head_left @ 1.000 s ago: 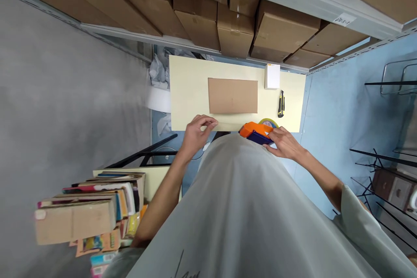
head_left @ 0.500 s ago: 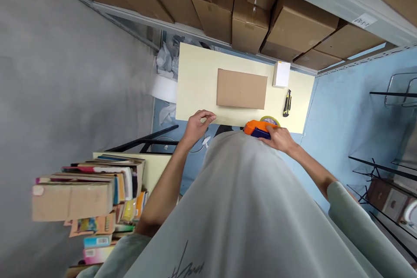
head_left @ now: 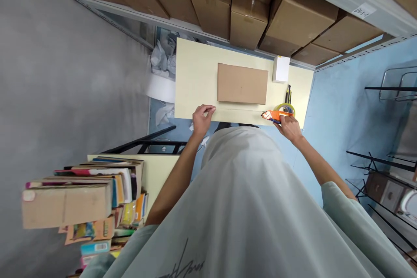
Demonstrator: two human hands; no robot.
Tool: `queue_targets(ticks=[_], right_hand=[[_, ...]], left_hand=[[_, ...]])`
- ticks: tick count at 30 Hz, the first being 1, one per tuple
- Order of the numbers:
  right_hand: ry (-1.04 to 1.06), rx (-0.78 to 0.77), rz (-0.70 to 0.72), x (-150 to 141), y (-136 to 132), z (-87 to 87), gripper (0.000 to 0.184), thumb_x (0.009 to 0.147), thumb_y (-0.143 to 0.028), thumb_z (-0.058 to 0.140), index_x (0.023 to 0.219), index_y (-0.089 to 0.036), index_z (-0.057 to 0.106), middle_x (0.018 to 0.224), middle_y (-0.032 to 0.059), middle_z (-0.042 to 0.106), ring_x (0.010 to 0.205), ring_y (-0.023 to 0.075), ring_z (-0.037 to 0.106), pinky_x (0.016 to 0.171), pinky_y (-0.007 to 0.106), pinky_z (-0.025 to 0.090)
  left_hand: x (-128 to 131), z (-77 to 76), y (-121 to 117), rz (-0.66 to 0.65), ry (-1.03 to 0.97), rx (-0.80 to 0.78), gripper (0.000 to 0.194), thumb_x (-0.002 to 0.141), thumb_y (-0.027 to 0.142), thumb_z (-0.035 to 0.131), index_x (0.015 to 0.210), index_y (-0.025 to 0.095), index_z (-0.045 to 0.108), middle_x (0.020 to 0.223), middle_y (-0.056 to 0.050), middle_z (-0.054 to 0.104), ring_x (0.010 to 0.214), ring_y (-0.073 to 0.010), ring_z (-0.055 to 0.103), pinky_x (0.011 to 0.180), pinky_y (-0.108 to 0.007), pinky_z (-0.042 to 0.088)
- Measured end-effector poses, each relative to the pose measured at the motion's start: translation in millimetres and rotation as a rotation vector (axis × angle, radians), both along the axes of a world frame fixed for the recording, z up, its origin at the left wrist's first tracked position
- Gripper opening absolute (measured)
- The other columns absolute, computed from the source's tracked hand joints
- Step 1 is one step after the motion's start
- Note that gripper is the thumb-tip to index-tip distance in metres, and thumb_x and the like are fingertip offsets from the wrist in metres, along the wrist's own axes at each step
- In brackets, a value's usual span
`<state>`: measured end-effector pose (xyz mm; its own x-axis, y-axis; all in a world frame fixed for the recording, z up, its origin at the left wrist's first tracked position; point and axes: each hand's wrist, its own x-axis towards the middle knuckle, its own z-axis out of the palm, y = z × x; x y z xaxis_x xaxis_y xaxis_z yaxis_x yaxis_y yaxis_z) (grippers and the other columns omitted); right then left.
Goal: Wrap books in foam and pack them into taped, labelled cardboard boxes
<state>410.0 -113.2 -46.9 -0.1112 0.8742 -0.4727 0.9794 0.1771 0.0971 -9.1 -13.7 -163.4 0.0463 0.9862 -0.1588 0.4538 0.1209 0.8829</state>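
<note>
My right hand [head_left: 289,129] grips an orange and dark blue tape dispenser [head_left: 276,116] with a yellowish roll of tape [head_left: 291,107] on it. Faintly visible, a clear strip of tape [head_left: 239,110] stretches from the dispenser leftward to my left hand [head_left: 202,120], whose thumb and fingertips pinch its end. Just beyond the strip, a closed brown cardboard box [head_left: 242,84] lies lengthwise on the pale yellow table [head_left: 195,65]. Neither hand touches the box.
A white box [head_left: 281,69] stands at the table's back right, with a yellow and black box cutter [head_left: 288,94] partly behind the tape roll. Shelves of cardboard boxes [head_left: 249,24] rise beyond. Stacked books [head_left: 68,204] lie at lower left, crumpled wrapping [head_left: 159,57] left of the table.
My right hand has moved right and forward with the dispenser, drawing out a longer strip of tape. The left hand keeps its pinch near the box's left corner. The view has shifted slightly.
</note>
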Motion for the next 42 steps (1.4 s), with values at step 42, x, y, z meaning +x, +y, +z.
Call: queue_targets(ticks=[42], right_hand=[[0.043, 0.108, -0.159, -41.5, -8.3, -84.1, 0.036, 0.120, -0.046, 0.047, 0.114, -0.014, 0.063, 0.093, 0.0183, 0.078, 0.089, 0.0313, 0.069, 0.084, 0.038, 0.043]], left_hand=[[48.2, -53.4, 66.3, 0.327, -0.031, -0.147, 0.066, 0.116, 0.046, 0.046, 0.176, 0.020, 0.040, 0.157, -0.028, 0.066, 0.149, -0.0308, 0.068, 0.124, -0.057, 0.058]])
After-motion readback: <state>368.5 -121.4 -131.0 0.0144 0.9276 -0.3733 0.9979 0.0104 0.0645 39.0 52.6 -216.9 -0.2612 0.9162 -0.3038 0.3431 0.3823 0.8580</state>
